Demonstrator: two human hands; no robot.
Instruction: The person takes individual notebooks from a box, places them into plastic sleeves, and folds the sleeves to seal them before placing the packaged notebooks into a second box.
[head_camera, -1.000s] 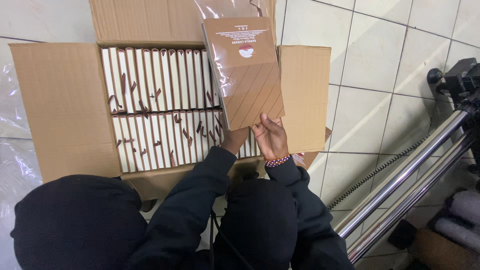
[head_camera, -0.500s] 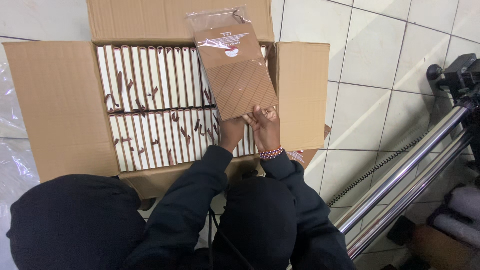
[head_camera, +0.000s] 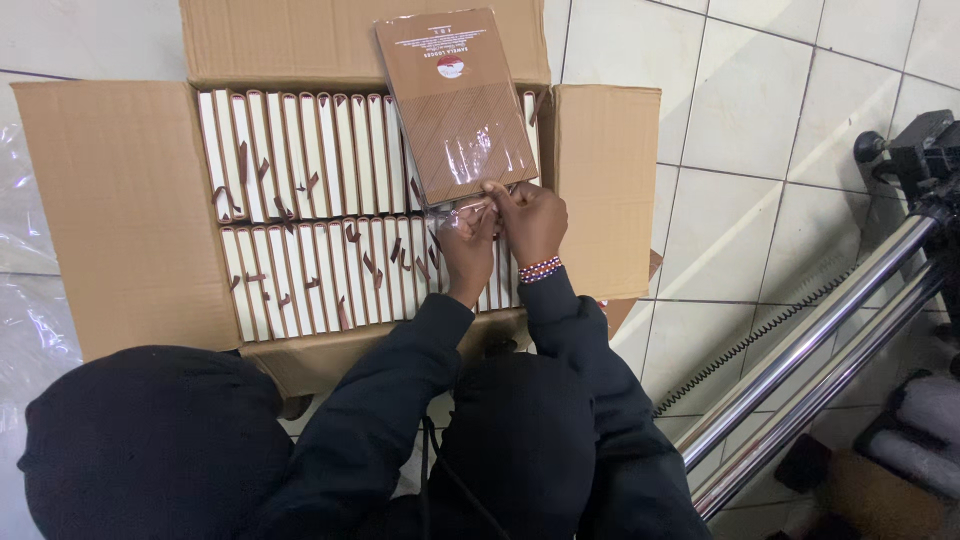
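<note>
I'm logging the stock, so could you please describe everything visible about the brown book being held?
The brown book is a flat rectangular volume with a tan cover bearing fine diagonal lines, small print and a round emblem near the top. Glossy clear wrap covers it, loose at the bottom edge. It is held over the open box, the left hand and right hand pinching its lower edge.

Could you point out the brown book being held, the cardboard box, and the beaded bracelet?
brown book (head_camera: 455, 100), head view, middle of its wrapped cover.
cardboard box (head_camera: 125, 210), head view, bare left flap.
beaded bracelet (head_camera: 540, 269), head view, band on the right wrist.
</note>
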